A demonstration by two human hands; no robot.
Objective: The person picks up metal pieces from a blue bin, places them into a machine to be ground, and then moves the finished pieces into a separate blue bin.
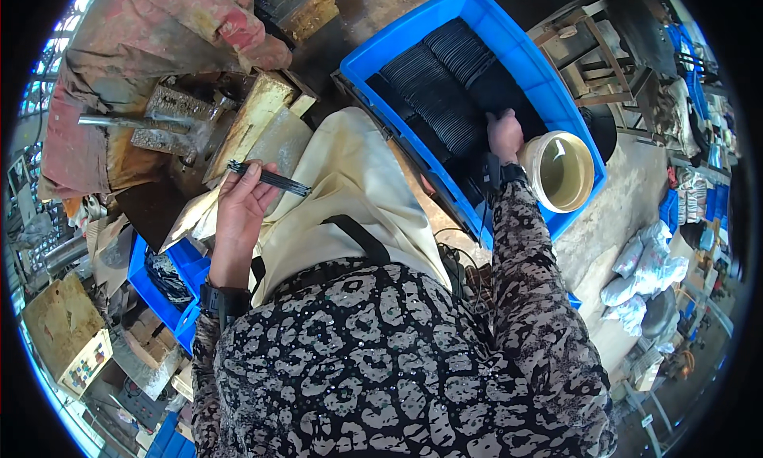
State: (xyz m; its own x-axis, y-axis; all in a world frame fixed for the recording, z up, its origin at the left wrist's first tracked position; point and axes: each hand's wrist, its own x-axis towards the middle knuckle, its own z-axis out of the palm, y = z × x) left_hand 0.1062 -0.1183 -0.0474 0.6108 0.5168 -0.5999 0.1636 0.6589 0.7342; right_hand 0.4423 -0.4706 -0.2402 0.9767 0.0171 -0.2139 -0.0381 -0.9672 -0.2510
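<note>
My left hand is closed round a small bundle of thin dark rods, held above my cream apron. On the right, my right hand reaches into a large blue bin. Its fingers are curled down against black flat pieces, which stand packed in rows inside. Whatever those fingers grip is hidden below the hand. Close beside my right wrist, a cream plastic bucket with cloudy liquid sits at the bin's near right corner.
A metal machine part with a rod and wooden boards stand at the left by a stained red cloth. Below them is a smaller blue crate of dark thin pieces. A wooden stool frame and plastic bags lie to the right.
</note>
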